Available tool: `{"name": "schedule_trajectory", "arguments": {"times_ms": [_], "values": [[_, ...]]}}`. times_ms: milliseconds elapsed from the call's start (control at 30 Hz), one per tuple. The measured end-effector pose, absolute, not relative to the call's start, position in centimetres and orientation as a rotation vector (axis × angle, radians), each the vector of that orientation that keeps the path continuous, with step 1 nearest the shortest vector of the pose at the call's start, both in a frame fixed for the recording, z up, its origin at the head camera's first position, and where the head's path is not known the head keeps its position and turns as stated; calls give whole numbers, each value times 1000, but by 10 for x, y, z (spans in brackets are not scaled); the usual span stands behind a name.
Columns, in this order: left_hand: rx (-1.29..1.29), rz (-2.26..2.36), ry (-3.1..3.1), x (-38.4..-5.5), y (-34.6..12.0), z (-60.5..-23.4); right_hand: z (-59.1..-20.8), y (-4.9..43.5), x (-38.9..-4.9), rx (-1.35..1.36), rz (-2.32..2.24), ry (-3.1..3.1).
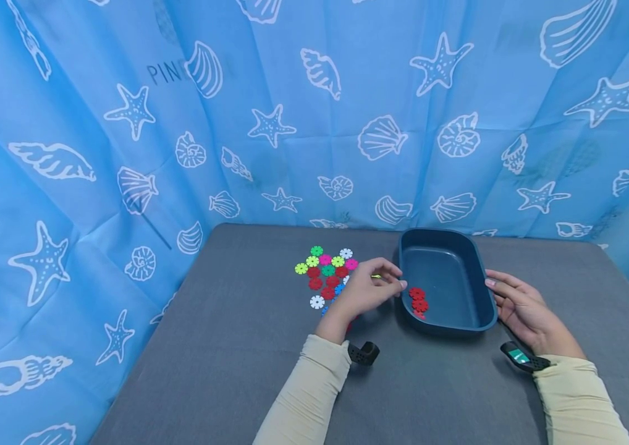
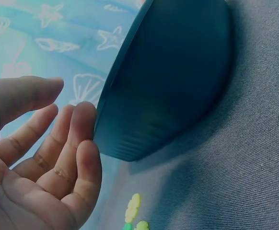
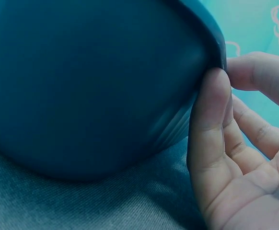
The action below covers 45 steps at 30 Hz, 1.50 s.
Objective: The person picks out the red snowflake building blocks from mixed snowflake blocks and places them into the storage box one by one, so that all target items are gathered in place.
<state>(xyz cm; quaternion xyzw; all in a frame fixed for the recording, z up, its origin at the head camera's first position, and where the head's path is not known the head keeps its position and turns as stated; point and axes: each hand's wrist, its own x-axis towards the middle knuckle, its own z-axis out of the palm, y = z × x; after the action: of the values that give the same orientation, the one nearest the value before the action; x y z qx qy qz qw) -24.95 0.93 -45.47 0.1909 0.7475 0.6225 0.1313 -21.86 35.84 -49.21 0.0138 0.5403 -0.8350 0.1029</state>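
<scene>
A dark blue plastic basin (image 1: 447, 278) stands on the grey table, with several red notched discs (image 1: 419, 303) gathered in its near left corner. My right hand (image 1: 528, 312) pinches the right rim; the right wrist view has the thumb and index finger on either side of the edge. At the left rim is my left hand (image 1: 364, 290), its fingers loosely bent and the thumb apart from them. In the left wrist view its fingertips (image 2: 85, 117) lie close by the basin's edge; whether they touch I cannot tell. Nothing shows between them.
Left of the basin lies a loose spread of notched discs (image 1: 328, 271) in red, green, yellow, pink, white and blue, partly hidden by the left hand and forearm. A blue shell-print curtain (image 1: 303, 167) hangs behind the grey tabletop (image 1: 236, 346).
</scene>
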Motion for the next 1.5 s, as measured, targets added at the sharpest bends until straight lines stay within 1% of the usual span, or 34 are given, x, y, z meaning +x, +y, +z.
{"name": "schedule_trajectory", "arguments": {"times_ms": [600,867,1167,1500], "values": [[485,1820,2306,-253,-9,-453,-492,358,-218,54,-2471,1587],[531,1838,2326,-257,-20,-453,-491,358,-218,65,-2469,1571],[455,1852,2326,-260,-30,-453,-491,358,-218,59,-2473,1573],[435,1880,2338,-261,-38,-455,-491,358,-219,71,-2466,1590]]}}
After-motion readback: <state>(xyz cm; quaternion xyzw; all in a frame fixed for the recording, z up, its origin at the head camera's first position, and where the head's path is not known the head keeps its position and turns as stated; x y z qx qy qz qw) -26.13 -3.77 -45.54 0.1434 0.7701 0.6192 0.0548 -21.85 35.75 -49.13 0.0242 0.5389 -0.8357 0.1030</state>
